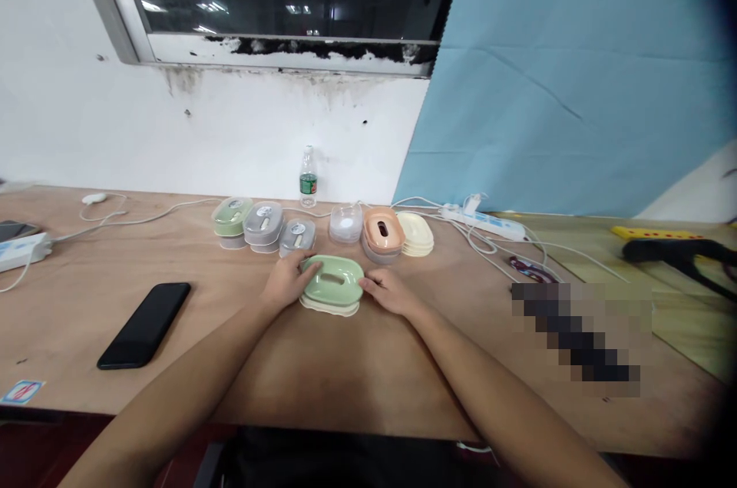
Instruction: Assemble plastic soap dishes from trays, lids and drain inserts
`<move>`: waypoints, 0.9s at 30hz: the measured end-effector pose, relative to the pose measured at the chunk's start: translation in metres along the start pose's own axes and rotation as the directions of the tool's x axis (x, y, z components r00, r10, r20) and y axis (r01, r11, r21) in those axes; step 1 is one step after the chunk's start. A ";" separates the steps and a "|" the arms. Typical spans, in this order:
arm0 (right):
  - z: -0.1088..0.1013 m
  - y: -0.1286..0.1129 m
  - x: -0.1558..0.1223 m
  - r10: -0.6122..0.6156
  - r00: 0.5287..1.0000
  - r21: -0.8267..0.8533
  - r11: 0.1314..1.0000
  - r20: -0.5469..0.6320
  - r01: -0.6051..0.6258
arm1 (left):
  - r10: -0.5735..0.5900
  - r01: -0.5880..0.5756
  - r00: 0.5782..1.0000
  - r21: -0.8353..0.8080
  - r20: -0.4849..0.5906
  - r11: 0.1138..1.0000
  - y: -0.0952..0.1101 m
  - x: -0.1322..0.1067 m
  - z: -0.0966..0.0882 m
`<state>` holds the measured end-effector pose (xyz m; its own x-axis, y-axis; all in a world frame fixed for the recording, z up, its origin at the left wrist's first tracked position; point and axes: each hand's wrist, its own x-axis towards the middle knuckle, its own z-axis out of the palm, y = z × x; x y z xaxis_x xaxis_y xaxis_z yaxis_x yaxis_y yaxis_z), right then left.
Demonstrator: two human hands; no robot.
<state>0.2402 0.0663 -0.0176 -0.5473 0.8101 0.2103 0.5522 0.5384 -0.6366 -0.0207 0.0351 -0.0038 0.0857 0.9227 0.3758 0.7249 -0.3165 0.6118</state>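
A shallow green dish [334, 290] with rounded corners and a slot in its middle is between my two hands. My left hand [289, 278] closes on its left rim, the thumb over the edge. On the opposite side, my right hand [387, 291] pinches the right rim with thumb and fingers. Just under the green dish shows a cream-coloured piece [331, 308] with a wavy edge; whether the two touch cannot be made out. Close behind my left hand stands a grey box with a clear lid [296, 236].
Behind are more lidded boxes, green [232, 218] and grey [263, 225], clear lids [346, 222], an orange slotted dish [384, 229] and stacked cream pieces [417, 233]. A bottle [309, 179] stands by the wall. A phone [143, 324] lies left; a power strip [484, 222] with cables is right.
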 end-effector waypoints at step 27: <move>-0.003 -0.002 0.003 0.032 0.995 -0.002 1.000 0.096 -0.031 | 0.014 -0.019 0.964 0.018 0.264 1.000 -0.002 -0.002 0.002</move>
<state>0.2395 0.0680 -0.0134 -0.5876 0.8005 0.1177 0.5706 0.5132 -0.6411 -0.0209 0.0342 -0.0066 0.2733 0.9436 0.1868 0.7351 -0.3302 0.5922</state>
